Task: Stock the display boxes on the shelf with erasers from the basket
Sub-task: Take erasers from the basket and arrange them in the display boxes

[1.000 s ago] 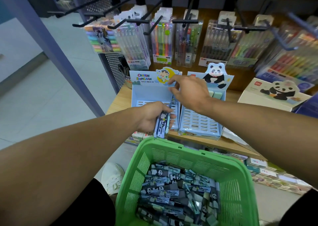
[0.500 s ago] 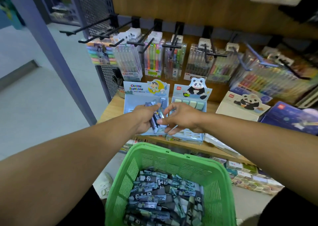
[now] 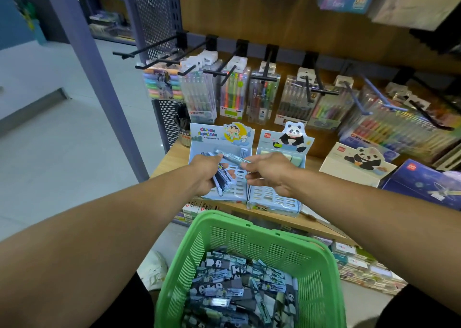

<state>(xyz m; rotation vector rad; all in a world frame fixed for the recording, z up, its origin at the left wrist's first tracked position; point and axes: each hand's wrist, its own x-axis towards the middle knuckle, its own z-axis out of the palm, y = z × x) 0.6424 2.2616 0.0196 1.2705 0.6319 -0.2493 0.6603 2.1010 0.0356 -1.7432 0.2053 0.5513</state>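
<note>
Facing a wooden shelf [image 3: 321,225] under pegged pen packs [image 3: 234,95], I see the green basket [image 3: 324,265] of erasers [image 3: 224,290] below its front edge. Left hand [image 3: 204,175] grips a bundle over the left display box [image 3: 219,138]; right hand [image 3: 270,171] pinches one eraser [image 3: 230,156].

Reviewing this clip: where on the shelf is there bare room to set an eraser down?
Bare wood shows on the shelf left of the cartoon display box, and between the panda display box and the white panda carton. Both box trays sit under the left hand and right hand.
</note>
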